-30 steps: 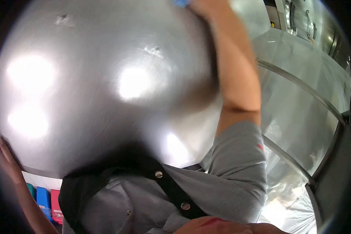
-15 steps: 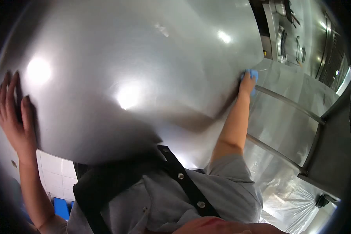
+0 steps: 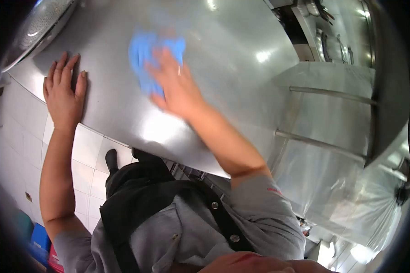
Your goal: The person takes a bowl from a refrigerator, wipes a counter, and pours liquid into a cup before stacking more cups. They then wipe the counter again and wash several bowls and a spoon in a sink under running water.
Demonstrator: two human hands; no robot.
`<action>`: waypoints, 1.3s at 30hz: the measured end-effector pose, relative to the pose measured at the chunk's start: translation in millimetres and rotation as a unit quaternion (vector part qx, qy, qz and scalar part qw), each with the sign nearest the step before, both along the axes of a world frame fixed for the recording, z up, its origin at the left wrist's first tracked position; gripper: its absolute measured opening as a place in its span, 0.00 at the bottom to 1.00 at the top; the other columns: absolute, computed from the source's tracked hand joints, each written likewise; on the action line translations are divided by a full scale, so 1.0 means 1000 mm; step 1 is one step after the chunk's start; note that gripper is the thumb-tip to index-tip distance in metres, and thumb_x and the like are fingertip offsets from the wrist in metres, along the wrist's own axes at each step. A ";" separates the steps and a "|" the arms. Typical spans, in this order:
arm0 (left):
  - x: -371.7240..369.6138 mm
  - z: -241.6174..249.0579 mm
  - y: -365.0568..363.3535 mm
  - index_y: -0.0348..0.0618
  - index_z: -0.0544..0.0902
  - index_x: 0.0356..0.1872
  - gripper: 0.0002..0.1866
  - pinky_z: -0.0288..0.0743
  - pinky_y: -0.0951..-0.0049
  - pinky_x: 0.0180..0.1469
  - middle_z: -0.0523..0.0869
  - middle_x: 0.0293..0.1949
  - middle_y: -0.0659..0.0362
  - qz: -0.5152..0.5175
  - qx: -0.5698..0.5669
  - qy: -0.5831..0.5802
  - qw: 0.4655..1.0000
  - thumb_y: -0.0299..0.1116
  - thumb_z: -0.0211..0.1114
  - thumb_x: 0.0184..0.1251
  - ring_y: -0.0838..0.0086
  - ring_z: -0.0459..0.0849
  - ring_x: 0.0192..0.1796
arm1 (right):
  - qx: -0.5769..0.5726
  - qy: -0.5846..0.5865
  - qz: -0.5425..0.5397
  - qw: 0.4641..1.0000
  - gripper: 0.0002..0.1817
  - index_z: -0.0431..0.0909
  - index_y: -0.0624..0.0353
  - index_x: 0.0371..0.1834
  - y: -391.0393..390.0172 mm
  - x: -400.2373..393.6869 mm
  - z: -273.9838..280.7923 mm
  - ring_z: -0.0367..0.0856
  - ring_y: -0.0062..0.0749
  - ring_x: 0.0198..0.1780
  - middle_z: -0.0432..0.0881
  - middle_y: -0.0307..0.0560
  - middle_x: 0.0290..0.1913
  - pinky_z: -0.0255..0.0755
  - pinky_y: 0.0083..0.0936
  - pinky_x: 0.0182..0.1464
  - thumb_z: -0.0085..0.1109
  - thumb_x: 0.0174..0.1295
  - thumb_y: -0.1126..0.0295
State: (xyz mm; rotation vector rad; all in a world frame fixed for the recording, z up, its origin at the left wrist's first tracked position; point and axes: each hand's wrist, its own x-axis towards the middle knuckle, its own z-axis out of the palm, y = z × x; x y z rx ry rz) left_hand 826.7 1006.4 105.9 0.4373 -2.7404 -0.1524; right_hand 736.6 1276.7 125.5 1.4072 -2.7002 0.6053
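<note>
My left hand [image 3: 66, 98] lies flat near the front left edge of a shiny stainless steel table [image 3: 232, 95], fingers stretched out, with nothing in it. Under my right hand [image 3: 180, 91] is a blue cloth [image 3: 143, 57], pressed against the steel top left of the table's middle. Motion blurs the fingers and the cloth, and part of the cloth is hidden beneath the hand.
A perforated metal colander [image 3: 38, 27] stands at the far left corner. Metal rails [image 3: 328, 95] and clear plastic sheeting [image 3: 332, 182] are on the right. Pans and utensils [image 3: 321, 38] sit at the upper right. Blue and red bins [image 3: 41, 236] show at lower left, beside white floor tiles [image 3: 84, 145].
My right hand has swept the blue cloth from the table's right side leftward across the top. My left hand stays flat on the steel. The view has shifted, bringing the colander and more floor into sight.
</note>
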 end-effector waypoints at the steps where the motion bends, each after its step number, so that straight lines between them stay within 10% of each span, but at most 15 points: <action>1: 0.000 -0.002 -0.001 0.60 0.74 0.60 0.21 0.49 0.57 0.71 0.69 0.66 0.64 0.000 0.009 0.005 1.000 0.46 0.55 0.66 0.64 0.61 0.70 | 0.032 -0.054 -0.037 0.997 0.33 0.73 0.54 0.59 0.019 0.038 0.018 0.57 0.53 0.70 0.60 0.57 0.69 0.55 0.50 0.67 0.66 0.43 0.64; 5: 0.000 -0.001 0.002 0.58 0.74 0.59 0.22 0.49 0.52 0.70 0.70 0.65 0.62 0.001 0.025 0.038 0.999 0.48 0.55 0.66 0.61 0.62 0.70 | 0.055 -0.032 -0.269 0.961 0.33 0.65 0.50 0.67 0.165 0.104 0.015 0.50 0.53 0.74 0.54 0.58 0.72 0.48 0.48 0.71 0.57 0.54 0.63; 8: -0.002 0.000 0.004 0.57 0.75 0.57 0.21 0.50 0.49 0.69 0.71 0.64 0.61 0.010 0.020 0.043 0.999 0.48 0.56 0.65 0.60 0.62 0.69 | 0.093 -0.006 -0.600 0.795 0.36 0.58 0.65 0.69 0.305 0.110 -0.011 0.50 0.46 0.74 0.54 0.57 0.73 0.42 0.45 0.72 0.47 0.65 0.49; 13: -0.003 -0.001 0.005 0.57 0.75 0.57 0.21 0.50 0.45 0.68 0.71 0.64 0.60 0.019 0.024 0.045 0.999 0.49 0.56 0.64 0.58 0.61 0.70 | 0.090 -0.003 -0.754 0.651 0.36 0.66 0.50 0.67 0.269 0.045 -0.009 0.55 0.48 0.72 0.58 0.57 0.71 0.48 0.53 0.69 0.50 0.58 0.43; 17: 0.000 -0.009 0.002 0.57 0.75 0.57 0.21 0.49 0.44 0.69 0.70 0.65 0.58 0.010 0.048 0.064 0.997 0.48 0.56 0.63 0.56 0.61 0.70 | -0.011 0.021 -0.512 0.859 0.36 0.70 0.57 0.63 0.100 -0.011 -0.035 0.56 0.50 0.72 0.61 0.59 0.69 0.51 0.39 0.71 0.57 0.55 0.46; 21: 0.001 -0.013 -0.008 0.55 0.77 0.56 0.20 0.50 0.47 0.69 0.71 0.64 0.56 -0.038 0.084 0.076 0.993 0.43 0.57 0.63 0.55 0.62 0.69 | -0.005 0.049 -0.207 0.977 0.30 0.73 0.45 0.61 -0.096 0.069 -0.011 0.59 0.49 0.69 0.65 0.52 0.67 0.52 0.51 0.69 0.61 0.51 0.53; 25: 0.029 -0.024 -0.056 0.41 0.77 0.53 0.19 0.65 0.64 0.63 0.75 0.58 0.47 -0.214 0.364 0.123 0.898 0.28 0.61 0.58 0.54 0.72 0.61 | -0.039 -0.004 -0.147 0.988 0.30 0.68 0.44 0.64 -0.079 0.148 0.002 0.52 0.45 0.73 0.59 0.49 0.71 0.51 0.50 0.69 0.58 0.55 0.57; 28: 0.120 0.007 -0.085 0.38 0.78 0.51 0.16 0.68 0.62 0.60 0.79 0.51 0.46 -0.266 0.228 0.093 0.932 0.23 0.58 0.60 0.52 0.76 0.55 | -0.041 -0.034 -0.249 0.967 0.30 0.66 0.43 0.66 0.038 0.165 -0.009 0.52 0.43 0.74 0.60 0.48 0.71 0.51 0.50 0.69 0.56 0.57 0.60; 35: 0.300 -0.021 -0.096 0.43 0.85 0.36 0.09 0.77 0.64 0.48 0.86 0.37 0.52 -0.130 0.349 -0.121 0.920 0.21 0.58 0.58 0.58 0.84 0.44 | 0.067 -0.062 -0.722 0.685 0.34 0.60 0.50 0.70 0.211 0.171 0.015 0.41 0.56 0.75 0.50 0.59 0.74 0.42 0.61 0.69 0.50 0.61 0.49; 39: 0.276 0.023 -0.053 0.41 0.84 0.42 0.11 0.76 0.66 0.48 0.85 0.41 0.50 -0.106 0.366 -0.092 0.920 0.24 0.57 0.60 0.57 0.83 0.44 | 0.091 -0.042 -0.509 0.855 0.38 0.58 0.50 0.71 0.104 0.135 0.013 0.38 0.62 0.75 0.47 0.62 0.74 0.41 0.63 0.68 0.52 0.59 0.45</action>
